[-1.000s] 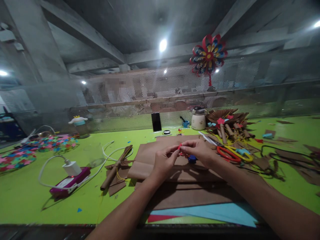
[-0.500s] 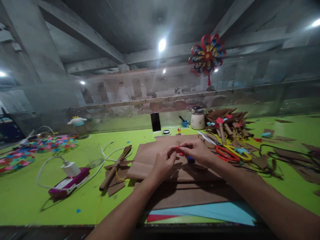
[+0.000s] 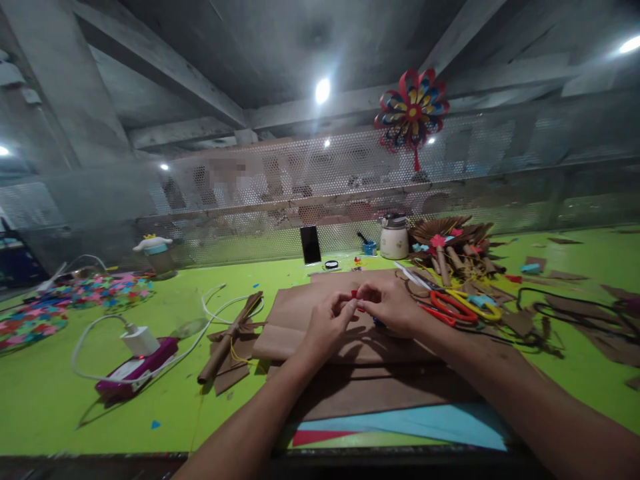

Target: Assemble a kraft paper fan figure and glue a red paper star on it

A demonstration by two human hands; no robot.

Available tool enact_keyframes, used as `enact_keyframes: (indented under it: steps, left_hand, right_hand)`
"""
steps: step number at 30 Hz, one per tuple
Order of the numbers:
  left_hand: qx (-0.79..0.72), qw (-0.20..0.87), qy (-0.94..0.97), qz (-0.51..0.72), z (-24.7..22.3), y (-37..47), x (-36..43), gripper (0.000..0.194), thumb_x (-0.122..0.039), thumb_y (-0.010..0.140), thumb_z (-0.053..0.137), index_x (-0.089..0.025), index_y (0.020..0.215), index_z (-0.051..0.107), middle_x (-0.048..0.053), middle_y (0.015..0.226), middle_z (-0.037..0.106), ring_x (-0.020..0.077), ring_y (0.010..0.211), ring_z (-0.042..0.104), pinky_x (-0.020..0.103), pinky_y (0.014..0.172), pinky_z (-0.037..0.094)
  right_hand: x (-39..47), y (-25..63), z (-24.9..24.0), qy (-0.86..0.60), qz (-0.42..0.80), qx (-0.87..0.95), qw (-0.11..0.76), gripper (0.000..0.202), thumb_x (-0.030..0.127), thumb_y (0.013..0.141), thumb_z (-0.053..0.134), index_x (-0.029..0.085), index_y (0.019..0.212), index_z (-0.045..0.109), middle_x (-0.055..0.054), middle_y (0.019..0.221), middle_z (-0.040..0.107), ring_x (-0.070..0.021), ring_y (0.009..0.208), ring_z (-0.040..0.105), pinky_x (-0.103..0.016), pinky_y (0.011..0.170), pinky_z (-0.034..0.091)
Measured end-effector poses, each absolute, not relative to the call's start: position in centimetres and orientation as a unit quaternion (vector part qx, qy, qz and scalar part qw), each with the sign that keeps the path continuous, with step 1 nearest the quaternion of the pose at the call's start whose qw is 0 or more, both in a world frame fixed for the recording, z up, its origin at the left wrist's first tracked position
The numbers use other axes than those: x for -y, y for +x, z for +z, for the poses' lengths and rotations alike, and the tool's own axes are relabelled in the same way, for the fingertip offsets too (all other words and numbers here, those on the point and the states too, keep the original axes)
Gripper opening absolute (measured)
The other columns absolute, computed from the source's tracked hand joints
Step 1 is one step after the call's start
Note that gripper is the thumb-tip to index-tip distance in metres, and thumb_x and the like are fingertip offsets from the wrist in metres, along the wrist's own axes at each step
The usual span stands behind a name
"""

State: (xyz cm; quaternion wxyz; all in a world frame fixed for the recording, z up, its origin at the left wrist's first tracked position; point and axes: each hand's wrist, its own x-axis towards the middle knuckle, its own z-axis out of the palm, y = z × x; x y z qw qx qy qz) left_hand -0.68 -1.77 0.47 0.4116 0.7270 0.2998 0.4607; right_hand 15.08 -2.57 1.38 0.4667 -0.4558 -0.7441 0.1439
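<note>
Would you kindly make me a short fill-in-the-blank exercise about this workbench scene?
The left hand and the right hand both pinch a small piece coloured ____. The tabletop is mostly ____. The scissors' red handles lie to the ____ of both hands. The power strip lies to their ____.

Missing words: red; green; right; left.

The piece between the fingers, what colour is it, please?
The piece is red; see the head view.
</note>
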Motion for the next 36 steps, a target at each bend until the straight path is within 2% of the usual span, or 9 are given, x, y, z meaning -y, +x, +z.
enact_keyframes:
  steps: [3, 6, 9, 13, 16, 20, 27, 36]
  left_hand:
    - [-0.291, 0.498, 0.666, 0.474, 0.4, -0.5, 1.6, 0.026, -0.037, 0.073, 0.058, -0.013, 0.082, 0.059, 0.006, 0.082, 0.064, 0.0171, 0.075, 0.062, 0.031, 0.066, 0.053]
    - [-0.292, 0.562, 0.606, 0.481, 0.7, -0.6, 1.7, 0.028, -0.037, 0.068, 0.064, -0.011, 0.079, 0.059, 0.008, 0.08, 0.065, 0.0199, 0.077, 0.063, 0.029, 0.06, 0.052]
    - [-0.312, 0.575, 0.577, 0.489, 1.2, -0.9, 1.7, 0.03, -0.036, 0.064, 0.067, -0.011, 0.08, 0.06, 0.01, 0.08, 0.067, 0.02, 0.076, 0.063, 0.029, 0.06, 0.051]
    - [-0.329, 0.519, 0.589, 0.525, 1.3, -1.2, 1.4, 0.027, -0.034, 0.062, 0.069, -0.011, 0.072, 0.061, 0.008, 0.068, 0.067, 0.0164, 0.067, 0.061, 0.028, 0.062, 0.049]
    - [-0.344, 0.468, 0.611, 0.538, 1.3, -1.2, 1.3, 0.024, -0.033, 0.062, 0.068, -0.011, 0.068, 0.061, 0.005, 0.062, 0.066, 0.0132, 0.057, 0.058, 0.025, 0.056, 0.047]
    - [-0.352, 0.408, 0.65, 0.536, 1.2, -1.1, 1.5, 0.024, -0.035, 0.065, 0.066, -0.011, 0.069, 0.063, 0.006, 0.064, 0.066, 0.0131, 0.058, 0.058, 0.023, 0.053, 0.046]
    - [-0.36, 0.283, 0.706, 0.54, 0.5, -1.2, 1.6, 0.025, -0.038, 0.069, 0.061, -0.014, 0.073, 0.065, 0.004, 0.068, 0.066, 0.0115, 0.055, 0.057, 0.022, 0.053, 0.046]
    - [-0.368, 0.25, 0.715, 0.539, 0.5, -1.4, 1.5, 0.022, -0.035, 0.071, 0.06, -0.015, 0.072, 0.066, 0.003, 0.068, 0.067, 0.0112, 0.056, 0.057, 0.021, 0.053, 0.045]
  right_hand:
    - [2.6, 15.0, 1.4, -0.455, 0.108, 0.755, 0.459, 0.009, 0.024, 0.069, 0.058, 0.016, 0.071, 0.062, -0.001, 0.063, 0.058, -0.0105, 0.056, 0.047, -0.022, 0.05, 0.036]
    - [2.3, 15.1, 1.5, -0.452, 0.167, 0.734, 0.479, 0.01, 0.024, 0.07, 0.057, 0.016, 0.072, 0.061, -0.001, 0.064, 0.059, -0.0108, 0.057, 0.05, -0.022, 0.052, 0.038]
    - [2.4, 15.3, 1.8, -0.448, 0.249, 0.678, 0.527, 0.013, 0.027, 0.066, 0.059, 0.015, 0.072, 0.059, -0.001, 0.064, 0.06, -0.0114, 0.057, 0.053, -0.024, 0.055, 0.042]
    - [3.2, 15.1, 2.7, -0.435, 0.354, 0.635, 0.531, 0.021, 0.034, 0.066, 0.06, 0.013, 0.067, 0.058, 0.002, 0.053, 0.055, -0.0089, 0.046, 0.048, -0.022, 0.046, 0.038]
    - [3.7, 14.9, 3.1, -0.436, 0.343, 0.639, 0.532, 0.027, 0.039, 0.069, 0.058, 0.013, 0.063, 0.059, 0.002, 0.048, 0.052, -0.0077, 0.043, 0.045, -0.021, 0.044, 0.037]
    - [4.0, 15.0, 3.7, -0.44, 0.305, 0.644, 0.547, 0.03, 0.043, 0.068, 0.059, 0.014, 0.061, 0.06, 0.0, 0.054, 0.055, -0.0098, 0.049, 0.049, -0.023, 0.049, 0.041]
    - [4.1, 15.5, 3.7, -0.374, 0.425, 0.652, 0.505, 0.032, 0.043, 0.068, 0.062, 0.011, 0.074, 0.064, -0.003, 0.066, 0.06, -0.0102, 0.058, 0.051, -0.023, 0.056, 0.042]
    - [4.0, 15.6, 3.6, -0.369, 0.456, 0.639, 0.498, 0.031, 0.041, 0.065, 0.065, 0.011, 0.075, 0.064, -0.003, 0.066, 0.061, -0.0099, 0.059, 0.053, -0.022, 0.056, 0.042]
